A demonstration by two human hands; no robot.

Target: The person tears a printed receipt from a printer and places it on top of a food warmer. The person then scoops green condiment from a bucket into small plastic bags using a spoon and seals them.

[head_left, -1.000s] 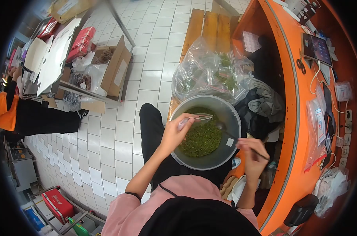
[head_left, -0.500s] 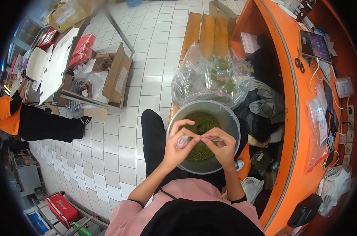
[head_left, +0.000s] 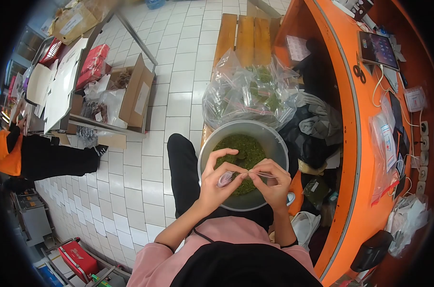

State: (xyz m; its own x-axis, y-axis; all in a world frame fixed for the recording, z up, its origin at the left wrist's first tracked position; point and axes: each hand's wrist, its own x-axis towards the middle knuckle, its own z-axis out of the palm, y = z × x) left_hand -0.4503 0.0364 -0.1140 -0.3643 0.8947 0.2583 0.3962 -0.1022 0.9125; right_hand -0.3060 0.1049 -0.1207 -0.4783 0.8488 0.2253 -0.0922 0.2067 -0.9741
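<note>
Between my legs stands a translucent plastic bucket (head_left: 281, 165) holding loose, chopped green herb (head_left: 249, 143). Above it, my left hand (head_left: 217, 184) and my right hand (head_left: 272, 184) pinch a small clear plastic bag (head_left: 225, 179), thumb and forefinger of each almost meeting over the bucket. Part of the bag bunches in my left palm, and another part runs under my right fingers. Whether the bag's mouth is apart or pressed together is too small to tell. Just beyond the bucket, a large clear plastic bag (head_left: 222, 98) holds several small bags of green herb (head_left: 265, 95).
An orange counter (head_left: 336, 158) runs along my right, carrying a tablet (head_left: 378, 50), scissors (head_left: 359, 73) and cables. Dark clothing (head_left: 317, 129) lies under it. Left are a cardboard box (head_left: 139, 98) and a person in orange (head_left: 10, 153). A wooden bench (head_left: 245, 40) extends ahead.
The whole view has shifted slightly, with the surroundings sliding a little left. Both hands keep pinching the small bag above the bucket, with only slight finger movement.
</note>
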